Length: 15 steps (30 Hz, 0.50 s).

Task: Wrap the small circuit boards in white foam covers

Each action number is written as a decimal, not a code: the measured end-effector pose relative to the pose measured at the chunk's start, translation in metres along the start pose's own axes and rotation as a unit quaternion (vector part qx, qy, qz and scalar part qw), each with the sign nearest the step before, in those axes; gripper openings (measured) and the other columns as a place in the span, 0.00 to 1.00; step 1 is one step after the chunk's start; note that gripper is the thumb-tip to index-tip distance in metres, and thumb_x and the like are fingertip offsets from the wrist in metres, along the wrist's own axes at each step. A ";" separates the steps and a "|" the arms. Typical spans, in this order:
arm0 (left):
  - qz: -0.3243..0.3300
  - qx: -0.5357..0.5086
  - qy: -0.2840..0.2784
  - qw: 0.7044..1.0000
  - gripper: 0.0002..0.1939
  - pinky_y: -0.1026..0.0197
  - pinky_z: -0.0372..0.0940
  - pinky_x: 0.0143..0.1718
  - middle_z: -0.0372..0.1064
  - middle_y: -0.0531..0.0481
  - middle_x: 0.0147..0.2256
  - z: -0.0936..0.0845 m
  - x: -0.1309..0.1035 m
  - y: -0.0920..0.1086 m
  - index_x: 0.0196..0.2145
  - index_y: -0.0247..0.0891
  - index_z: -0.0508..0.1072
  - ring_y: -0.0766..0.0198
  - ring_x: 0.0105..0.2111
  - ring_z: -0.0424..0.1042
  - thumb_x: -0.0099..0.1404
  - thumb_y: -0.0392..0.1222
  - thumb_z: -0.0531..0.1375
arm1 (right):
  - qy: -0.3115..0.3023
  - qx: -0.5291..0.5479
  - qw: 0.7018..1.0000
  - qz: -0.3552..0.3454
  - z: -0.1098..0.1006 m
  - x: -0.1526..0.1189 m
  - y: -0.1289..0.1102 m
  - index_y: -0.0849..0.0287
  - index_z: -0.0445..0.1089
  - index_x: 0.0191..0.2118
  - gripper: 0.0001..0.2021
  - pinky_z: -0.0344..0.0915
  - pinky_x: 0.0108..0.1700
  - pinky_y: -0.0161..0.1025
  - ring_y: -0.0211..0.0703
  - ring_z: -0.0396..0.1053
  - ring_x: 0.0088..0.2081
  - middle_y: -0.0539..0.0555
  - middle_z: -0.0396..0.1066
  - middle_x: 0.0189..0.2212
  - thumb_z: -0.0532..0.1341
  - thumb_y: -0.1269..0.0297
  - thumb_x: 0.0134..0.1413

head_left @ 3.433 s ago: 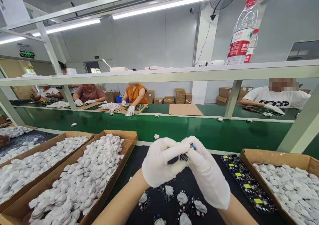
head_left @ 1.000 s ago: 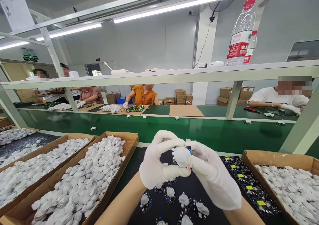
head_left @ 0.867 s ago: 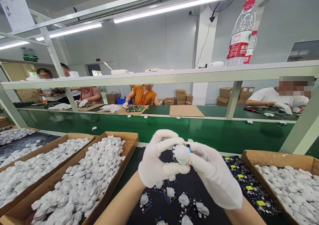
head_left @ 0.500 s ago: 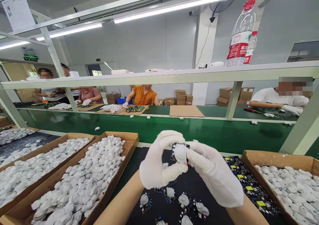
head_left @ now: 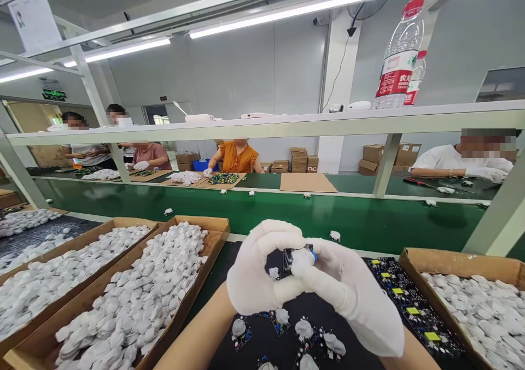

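Observation:
My left hand [head_left: 262, 269], in a white glove, grips the left side of a small black circuit board [head_left: 288, 256] with a white pad [head_left: 302, 259] on it. From the other side my right hand [head_left: 353, 291], also gloved, pinches the same board, its thumb against the pad. A bit of blue shows at the pad's right edge. Below both hands, several boards with white pads, one of them a board [head_left: 241, 334] at the left, lie on a black mat [head_left: 223, 315].
Cardboard trays of white pads stand left [head_left: 213, 239] and right [head_left: 459, 258]. Beside the right tray lie rows of boards [head_left: 414, 304]. Beyond runs a green conveyor [head_left: 197, 206] carrying several padded pieces. A shelf [head_left: 266, 129] with bottles [head_left: 396, 72] spans above; several people work opposite.
Both hands have lowered slightly, and the held board has tilted, with my right thumb now across the pad. Pieces on the conveyor have shifted right, and another shows behind my right hand.

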<state>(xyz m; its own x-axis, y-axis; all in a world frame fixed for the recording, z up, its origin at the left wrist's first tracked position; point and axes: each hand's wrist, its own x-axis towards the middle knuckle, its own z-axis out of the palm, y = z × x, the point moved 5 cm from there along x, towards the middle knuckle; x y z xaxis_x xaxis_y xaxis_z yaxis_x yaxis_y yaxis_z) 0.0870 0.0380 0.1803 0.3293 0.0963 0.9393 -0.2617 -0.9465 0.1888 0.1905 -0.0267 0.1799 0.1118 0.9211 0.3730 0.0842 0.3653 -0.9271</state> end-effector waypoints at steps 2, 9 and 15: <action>0.023 0.016 0.009 1.000 0.20 0.59 0.69 0.39 0.69 0.47 0.39 -0.001 0.000 0.002 0.43 0.40 0.68 0.61 0.38 0.71 0.53 0.40 0.67 | 0.019 -0.007 1.000 0.013 0.002 0.000 0.001 0.58 0.67 0.25 0.11 0.60 0.34 0.37 0.39 0.58 0.29 0.48 0.61 0.25 0.64 0.57 0.47; 0.038 0.026 0.007 0.999 0.23 0.57 0.70 0.39 0.69 0.47 0.39 -0.001 0.000 -0.001 0.43 0.41 0.68 0.60 0.38 0.72 0.50 0.44 0.68 | 0.015 0.017 1.000 0.007 0.001 0.001 0.012 0.58 0.63 0.23 0.12 0.56 0.29 0.36 0.38 0.54 0.27 0.48 0.58 0.23 0.64 0.58 0.47; 0.028 0.041 0.011 0.999 0.20 0.57 0.69 0.38 0.69 0.47 0.38 0.000 -0.001 -0.003 0.42 0.41 0.67 0.60 0.38 0.72 0.51 0.43 0.67 | 0.022 0.002 0.999 -0.033 0.000 0.004 0.011 0.58 0.62 0.24 0.11 0.58 0.30 0.37 0.39 0.57 0.27 0.49 0.59 0.23 0.60 0.58 0.50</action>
<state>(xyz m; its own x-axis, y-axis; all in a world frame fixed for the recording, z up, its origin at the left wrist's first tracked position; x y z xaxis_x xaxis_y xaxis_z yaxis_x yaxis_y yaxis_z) 0.0877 0.0408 0.1790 0.2950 0.0482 0.9543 -0.2036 -0.9726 0.1121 0.1914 -0.0189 0.1709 0.1497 0.8884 0.4340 0.0885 0.4251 -0.9008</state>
